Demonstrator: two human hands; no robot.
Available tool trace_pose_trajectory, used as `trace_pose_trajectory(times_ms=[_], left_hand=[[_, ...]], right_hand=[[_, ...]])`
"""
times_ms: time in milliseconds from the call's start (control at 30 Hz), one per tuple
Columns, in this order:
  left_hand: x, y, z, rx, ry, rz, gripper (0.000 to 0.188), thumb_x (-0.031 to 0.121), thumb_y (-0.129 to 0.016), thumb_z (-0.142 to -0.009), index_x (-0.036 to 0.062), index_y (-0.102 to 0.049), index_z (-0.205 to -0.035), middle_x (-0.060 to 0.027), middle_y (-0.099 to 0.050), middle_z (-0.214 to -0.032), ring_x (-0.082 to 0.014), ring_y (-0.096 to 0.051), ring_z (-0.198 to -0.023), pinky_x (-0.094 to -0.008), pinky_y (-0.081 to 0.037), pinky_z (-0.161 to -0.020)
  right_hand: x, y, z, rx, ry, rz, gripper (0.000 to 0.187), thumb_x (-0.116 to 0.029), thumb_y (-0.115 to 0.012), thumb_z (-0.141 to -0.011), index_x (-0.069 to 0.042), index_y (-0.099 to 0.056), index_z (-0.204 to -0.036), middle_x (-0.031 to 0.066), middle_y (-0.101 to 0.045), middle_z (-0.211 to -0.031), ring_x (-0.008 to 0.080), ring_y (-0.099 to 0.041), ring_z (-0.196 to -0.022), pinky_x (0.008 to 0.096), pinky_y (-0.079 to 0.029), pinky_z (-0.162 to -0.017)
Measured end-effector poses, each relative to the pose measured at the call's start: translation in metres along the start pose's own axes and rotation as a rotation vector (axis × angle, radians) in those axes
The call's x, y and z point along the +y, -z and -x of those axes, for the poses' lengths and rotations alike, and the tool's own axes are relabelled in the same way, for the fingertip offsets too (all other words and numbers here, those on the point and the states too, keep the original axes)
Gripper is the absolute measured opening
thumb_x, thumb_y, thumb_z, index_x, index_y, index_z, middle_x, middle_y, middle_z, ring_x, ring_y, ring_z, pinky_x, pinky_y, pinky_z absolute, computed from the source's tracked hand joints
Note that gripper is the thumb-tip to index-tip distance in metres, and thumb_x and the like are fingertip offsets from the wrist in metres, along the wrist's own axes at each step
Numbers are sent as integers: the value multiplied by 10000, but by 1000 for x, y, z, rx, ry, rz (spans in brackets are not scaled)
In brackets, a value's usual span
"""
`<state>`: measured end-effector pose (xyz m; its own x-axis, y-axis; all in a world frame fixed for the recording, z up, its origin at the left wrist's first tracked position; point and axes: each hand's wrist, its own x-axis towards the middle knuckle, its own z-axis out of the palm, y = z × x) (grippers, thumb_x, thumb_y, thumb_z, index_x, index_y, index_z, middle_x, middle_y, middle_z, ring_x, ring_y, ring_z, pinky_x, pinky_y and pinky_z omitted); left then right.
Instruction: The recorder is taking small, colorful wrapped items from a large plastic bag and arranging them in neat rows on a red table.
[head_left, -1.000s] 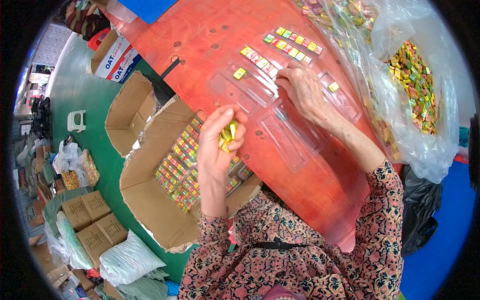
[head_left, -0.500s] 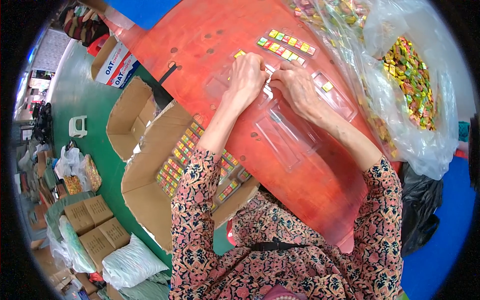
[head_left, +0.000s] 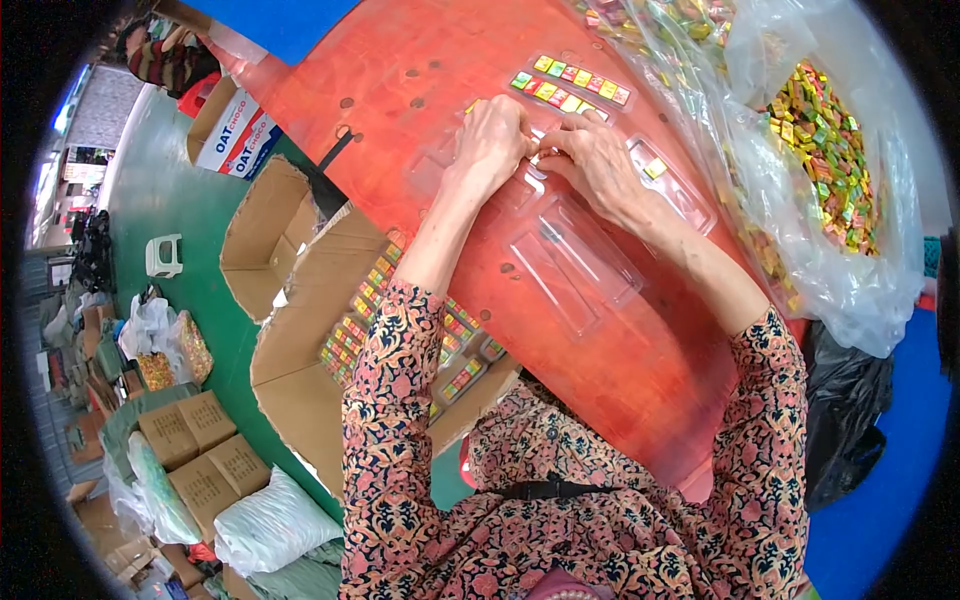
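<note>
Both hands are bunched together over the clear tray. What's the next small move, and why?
Probably seat the piece pinched between the left hand and right hand into the clear plastic tray under them: its slots nearest the person look empty, while the filled tray beyond holds a full row of coloured candies.

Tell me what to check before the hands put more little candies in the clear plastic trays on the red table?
1. Both hands on the job: left hand and right hand meet fingertip to fingertip over the clear plastic tray. Ok.
2. What the fingers pinch: too small to see. Cannot tell.
3. An empty tray waiting: one clear rectangular tray lies bare near the body. Ok.
4. A finished tray for comparison: a row of colourful square candies fills the far tray. Ok.
5. Supply within sight: the big clear plastic bag of wrapped candies sits open on the right. Ok.
6. Cardboard box of filled trays open on the left. Ok.
</note>
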<state>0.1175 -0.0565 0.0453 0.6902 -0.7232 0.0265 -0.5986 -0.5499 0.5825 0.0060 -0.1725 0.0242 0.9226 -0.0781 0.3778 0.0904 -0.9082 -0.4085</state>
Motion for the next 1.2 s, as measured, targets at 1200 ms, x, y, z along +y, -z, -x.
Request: trace_pose_trajectory(times_ms=[1200], left_hand=[[-15,-9,-12,-21,-13,-142,193,199,-744,-606,41,-640,-648,-130,-619,-642,-216,-620,-616,-337,-460,-560]], right_hand=[[81,222,97,462,-646,-1194,279,-253,-588,-843,-48,-565,-1031,4,-578,-788,37,-469,-613,155,-377,-513]])
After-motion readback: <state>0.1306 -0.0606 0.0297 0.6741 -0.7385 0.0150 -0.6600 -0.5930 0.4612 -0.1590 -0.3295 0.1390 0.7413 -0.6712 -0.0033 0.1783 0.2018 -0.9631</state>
